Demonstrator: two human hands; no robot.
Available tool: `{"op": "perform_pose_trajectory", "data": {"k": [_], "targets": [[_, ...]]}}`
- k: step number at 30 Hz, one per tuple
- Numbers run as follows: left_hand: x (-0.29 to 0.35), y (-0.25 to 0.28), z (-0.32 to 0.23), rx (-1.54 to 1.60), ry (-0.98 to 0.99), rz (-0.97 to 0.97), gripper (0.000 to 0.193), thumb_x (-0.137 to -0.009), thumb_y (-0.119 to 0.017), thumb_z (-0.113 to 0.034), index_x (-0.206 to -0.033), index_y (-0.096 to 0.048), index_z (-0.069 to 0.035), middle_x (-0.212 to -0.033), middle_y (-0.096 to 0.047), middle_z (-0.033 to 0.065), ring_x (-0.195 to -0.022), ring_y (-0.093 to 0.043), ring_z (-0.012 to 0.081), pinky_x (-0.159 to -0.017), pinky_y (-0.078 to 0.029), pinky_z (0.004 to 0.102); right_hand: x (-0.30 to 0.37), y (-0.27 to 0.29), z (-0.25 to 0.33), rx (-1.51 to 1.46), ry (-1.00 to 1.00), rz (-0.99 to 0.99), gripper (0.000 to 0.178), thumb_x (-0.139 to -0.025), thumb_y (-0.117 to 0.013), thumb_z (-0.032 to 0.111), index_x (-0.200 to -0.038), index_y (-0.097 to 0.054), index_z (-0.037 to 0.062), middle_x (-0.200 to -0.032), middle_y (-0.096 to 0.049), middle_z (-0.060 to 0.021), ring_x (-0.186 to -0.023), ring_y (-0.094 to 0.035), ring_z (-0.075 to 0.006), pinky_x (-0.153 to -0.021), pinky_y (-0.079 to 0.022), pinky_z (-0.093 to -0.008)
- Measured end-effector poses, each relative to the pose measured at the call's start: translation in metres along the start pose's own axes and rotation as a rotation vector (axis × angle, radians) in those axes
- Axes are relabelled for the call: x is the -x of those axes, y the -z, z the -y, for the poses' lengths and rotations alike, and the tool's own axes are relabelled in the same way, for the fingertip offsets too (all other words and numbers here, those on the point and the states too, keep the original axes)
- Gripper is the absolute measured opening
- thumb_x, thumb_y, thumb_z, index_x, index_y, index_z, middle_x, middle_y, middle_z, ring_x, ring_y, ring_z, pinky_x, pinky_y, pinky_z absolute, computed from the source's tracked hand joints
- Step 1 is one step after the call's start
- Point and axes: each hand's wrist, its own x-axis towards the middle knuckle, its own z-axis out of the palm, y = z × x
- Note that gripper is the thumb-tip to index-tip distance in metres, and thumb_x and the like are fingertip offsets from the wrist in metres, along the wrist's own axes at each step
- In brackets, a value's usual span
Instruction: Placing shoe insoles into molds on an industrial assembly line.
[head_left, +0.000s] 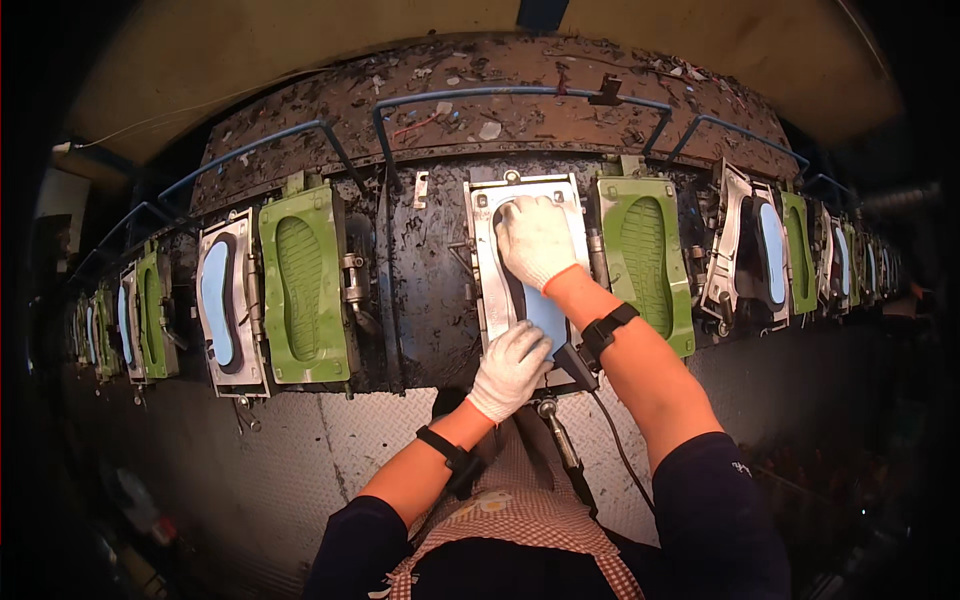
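Note:
Ahead of me lies a silver metal mould half (492,310) with a dark shoe sole topped by a light blue sheet (542,318) in it. My right hand (540,240), in a white knitted glove, is over the sole's far end with its fingers curled in; what they grip is hidden. At the near end my left hand (512,372), gloved alike, rests beside the blue sheet with its fingers reaching forward, apart. Close to its fingertips is a black box-like piece (576,367) with a cable running down. Right of the mould sits its green half (643,265) with a tread pattern.
More moulds stand in a row both ways, among them a green half (303,285) and a silver half with a blue-topped sole (217,305) at left. Blue rails (520,92) run behind, before a scrap-littered brown surface (480,65). Metal tread plate (300,450) covers the floor.

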Motion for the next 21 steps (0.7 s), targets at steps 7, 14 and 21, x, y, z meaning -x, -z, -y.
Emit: {"op": "perform_pose_trajectory", "data": {"k": [7,14,21], "targets": [[-0.059,0.014,0.032,-0.007,-0.499,0.468,0.034,-0.083,-0.065,-0.017,-0.116,-0.068,-0.005,-0.132,-0.064,0.0141,-0.13,-0.056,0.0335,-0.117,-0.037,0.0566,0.069,0.027,0.007,-0.508,-0.325,-0.049,0.054,-0.1,-0.061,0.033,-0.143,-0.059,0.0007,-0.158,-0.046,-0.0241,-0.149,-0.039,-0.0404,-0.125,-0.029,-0.0446],[-0.088,0.02,0.043,0.034,-0.534,0.76,0.059,-0.089,-0.072,-0.035,-0.141,-0.061,-0.012,-0.159,-0.048,0.0129,-0.154,-0.035,0.034,-0.127,-0.022,0.0627,0.285,0.073,0.078,-1.464,-1.445,0.61,0.039,-0.102,-0.063,0.029,-0.125,-0.068,-0.0016,-0.111,-0.073,-0.0152,-0.102,-0.071,-0.0282,-0.093,-0.057,-0.0418],[-0.089,0.018,0.041,0.043,-0.498,0.748,0.069,-0.091,-0.069,-0.044,-0.148,-0.054,-0.009,-0.162,-0.042,0.0185,-0.153,-0.036,0.0366,-0.127,-0.023,0.0593,0.251,0.07,0.037,-0.098,-0.096,0.789,0.015,-0.092,-0.062,0.017,-0.098,-0.068,0.0044,-0.087,-0.073,-0.0182,-0.082,-0.075,-0.0326,-0.07,-0.06,-0.0461]]}}
